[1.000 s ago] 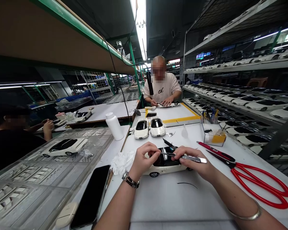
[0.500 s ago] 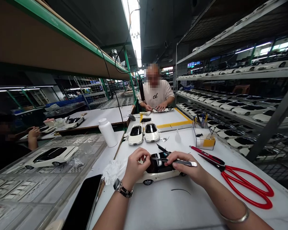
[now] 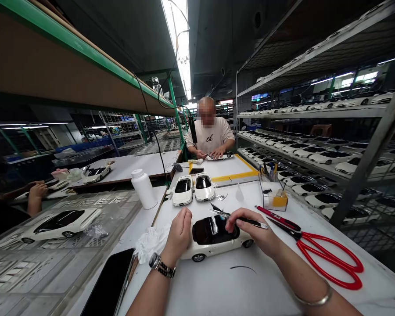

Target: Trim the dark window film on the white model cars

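A white model car with a glossy black roof and windows sits on the white table in front of me. My left hand is curled against the car's left end, gripping it. My right hand is shut on a pair of metal tweezers, with their tips pointing left above the car's roof. The tips do not visibly touch the car. A dark pointed tool lies just behind the car. A crumpled white tissue lies beside my left wrist.
Two white model cars stand ahead, beside a white bottle. Red-handled scissors lie right, and a smartphone lies left. A co-worker works opposite. Shelves of model cars line the right.
My left hand has dropped from the tweezers to the car's left end. The tweezers now sit farther back over the roof, and the whole view has shifted slightly.
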A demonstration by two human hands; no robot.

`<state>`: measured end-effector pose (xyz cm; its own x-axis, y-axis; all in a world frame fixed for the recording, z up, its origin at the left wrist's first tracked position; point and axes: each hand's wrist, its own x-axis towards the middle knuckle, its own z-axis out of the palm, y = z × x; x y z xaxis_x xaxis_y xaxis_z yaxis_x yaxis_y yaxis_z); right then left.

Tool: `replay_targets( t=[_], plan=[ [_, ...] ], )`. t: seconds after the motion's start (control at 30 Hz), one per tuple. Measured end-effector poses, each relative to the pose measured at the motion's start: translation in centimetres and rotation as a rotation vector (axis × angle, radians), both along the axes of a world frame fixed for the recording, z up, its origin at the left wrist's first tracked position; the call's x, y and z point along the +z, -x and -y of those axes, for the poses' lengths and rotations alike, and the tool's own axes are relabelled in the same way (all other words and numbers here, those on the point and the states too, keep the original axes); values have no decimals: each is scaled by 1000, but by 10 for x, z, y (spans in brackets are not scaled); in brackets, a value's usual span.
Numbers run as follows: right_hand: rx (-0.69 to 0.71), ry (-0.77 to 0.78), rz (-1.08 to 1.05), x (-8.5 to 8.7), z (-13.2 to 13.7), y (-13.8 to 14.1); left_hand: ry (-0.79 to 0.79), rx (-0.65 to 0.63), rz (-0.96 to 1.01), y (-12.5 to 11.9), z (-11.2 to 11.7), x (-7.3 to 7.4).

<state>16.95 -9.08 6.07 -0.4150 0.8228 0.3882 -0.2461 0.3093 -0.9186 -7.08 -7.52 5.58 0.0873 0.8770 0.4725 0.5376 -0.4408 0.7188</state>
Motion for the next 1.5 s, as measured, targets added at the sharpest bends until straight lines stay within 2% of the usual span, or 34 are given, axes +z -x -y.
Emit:
replay_targets(
  t=[0.1, 0.2, 0.37, 0.5, 0.83, 1.5],
  plan=[
    [16, 2, 4, 0, 0, 0, -22, 40, 46, 2, -2, -1],
    [32, 8, -4, -1, 0, 1, -65, 16, 55, 3, -3, -1],
    [35, 17, -6, 1, 1, 2, -130, 2, -46, 1, -1, 1],
    [26, 8, 0, 2, 2, 2, -128, -13, -80, -1, 1, 2],
    [31, -4, 35, -2, 0, 0, -34, -13, 97, 0, -2, -1],
    [37, 1, 35, 0, 1, 0, -82, 10, 45, 2, -2, -1]
  ],
)
